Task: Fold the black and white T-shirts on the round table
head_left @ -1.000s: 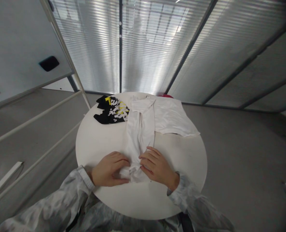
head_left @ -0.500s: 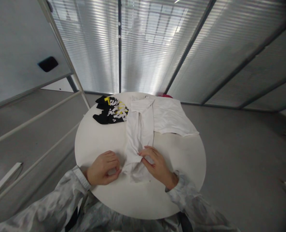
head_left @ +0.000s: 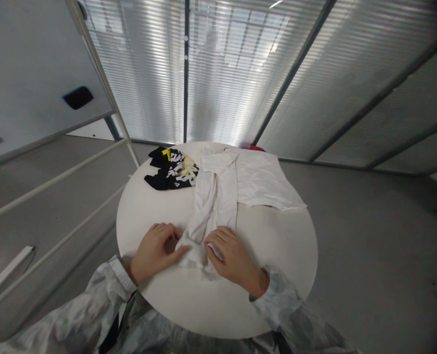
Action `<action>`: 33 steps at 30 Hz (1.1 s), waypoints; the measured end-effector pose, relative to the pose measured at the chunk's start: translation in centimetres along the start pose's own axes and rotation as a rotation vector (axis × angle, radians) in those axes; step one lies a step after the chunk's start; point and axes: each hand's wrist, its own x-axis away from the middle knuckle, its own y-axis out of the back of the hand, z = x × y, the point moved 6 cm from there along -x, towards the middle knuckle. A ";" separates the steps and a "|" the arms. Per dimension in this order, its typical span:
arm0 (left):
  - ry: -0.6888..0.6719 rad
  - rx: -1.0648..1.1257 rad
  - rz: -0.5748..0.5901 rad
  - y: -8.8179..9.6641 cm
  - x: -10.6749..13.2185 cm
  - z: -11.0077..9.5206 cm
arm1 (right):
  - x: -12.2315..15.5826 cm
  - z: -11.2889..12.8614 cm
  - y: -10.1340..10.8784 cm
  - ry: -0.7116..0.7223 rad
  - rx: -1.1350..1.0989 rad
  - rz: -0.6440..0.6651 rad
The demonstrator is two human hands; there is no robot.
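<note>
A white shirt (head_left: 264, 178) lies across the far side of the round table, its body spread to the right. One long, creased part of it (head_left: 225, 196) hangs down towards me, with its near end bunched between my hands. At the left edge of that bunch, my left hand (head_left: 155, 253) has its thumb on the cloth and its fingers curled by the edge. My right hand (head_left: 233, 258) is closed on the cloth from the right, thumb and fingertips pinching a fold. Part of the gripped cloth is hidden behind the fingers.
A black garment with a yellow and white print (head_left: 172, 169) lies at the far left, touching the shirt. The round white table (head_left: 277, 246) has a curved edge close to my body. Left of it run pale metal rails (head_left: 56, 188); a translucent ribbed wall (head_left: 221, 98) stands behind.
The near end of the white cloth has shifted left and is more bunched. My right hand has moved left with it, and my left thumb now reaches over the cloth.
</note>
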 end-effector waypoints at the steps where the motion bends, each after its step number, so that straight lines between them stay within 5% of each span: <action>1: -0.013 -0.023 0.022 -0.3 0.0 -0.1 | 0.2 -0.2 -0.1 -0.029 0.034 0.002; 16: 0.197 0.554 -0.097 0.9 1.3 1.2 | 0.8 3.5 -3.7 0.184 -0.114 0.348; 23: 0.129 0.543 -0.181 1.2 1.4 1.4 | 0.0 2.8 -2.4 -0.016 -0.059 0.086; 27: -0.099 0.447 -0.042 0.9 1.1 -0.4 | 0.7 2.9 -2.5 0.112 -0.157 0.163; 33: -0.469 0.264 0.343 -1.2 1.4 -3.5 | 1.9 -0.3 1.1 -0.009 -0.091 -0.132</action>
